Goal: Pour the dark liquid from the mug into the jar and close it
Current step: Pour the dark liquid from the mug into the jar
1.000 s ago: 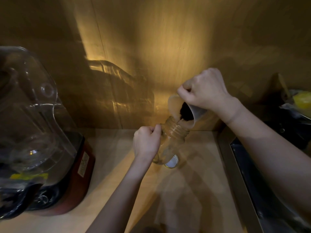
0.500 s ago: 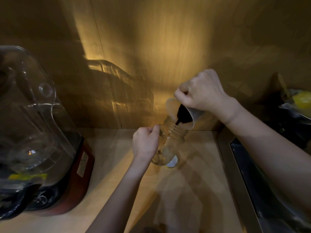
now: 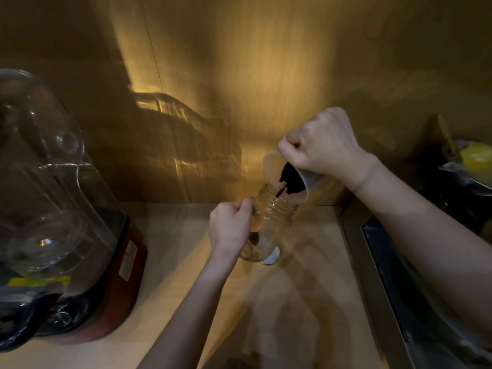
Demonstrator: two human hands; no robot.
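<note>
A clear glass jar [image 3: 271,219] stands tilted on the wooden counter, its open threaded mouth leaning toward the mug. My left hand [image 3: 230,227] grips the jar's left side. My right hand [image 3: 322,143] holds a pale mug [image 3: 300,179] tipped steeply over the jar's mouth. Dark liquid [image 3: 288,179] lies inside the mug and a thin dark stream runs into the jar. A little dark liquid shows low in the jar. A round lid [image 3: 271,258] lies flat on the counter just behind the jar's base.
A blender with a clear jug [image 3: 40,187] and red base [image 3: 125,272] fills the left side. A steel sink [image 3: 415,288] runs along the right edge. A dish with something yellow [image 3: 476,158] sits at far right. The wooden wall [image 3: 266,75] is close behind.
The mug has tipped further and the dark liquid now streams into the jar. Both hands have stayed almost in place.
</note>
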